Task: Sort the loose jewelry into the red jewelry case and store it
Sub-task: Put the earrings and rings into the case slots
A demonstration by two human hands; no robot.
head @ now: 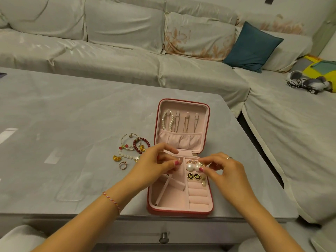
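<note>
right hand [224, 170] pinching pearl earring [198, 165], red jewelry case [181, 211] open

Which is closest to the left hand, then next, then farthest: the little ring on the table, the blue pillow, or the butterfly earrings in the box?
From the left hand:
1. Butterfly earrings, just to its right inside the red jewelry case.
2. Little ring, to its left on the table.
3. Blue pillow, far off on the sofa, up and to the right.

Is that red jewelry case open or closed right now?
Open. The red jewelry case lies flat on the table, its lid folded back, showing the pink lining and a pearl strand hung inside.
</note>
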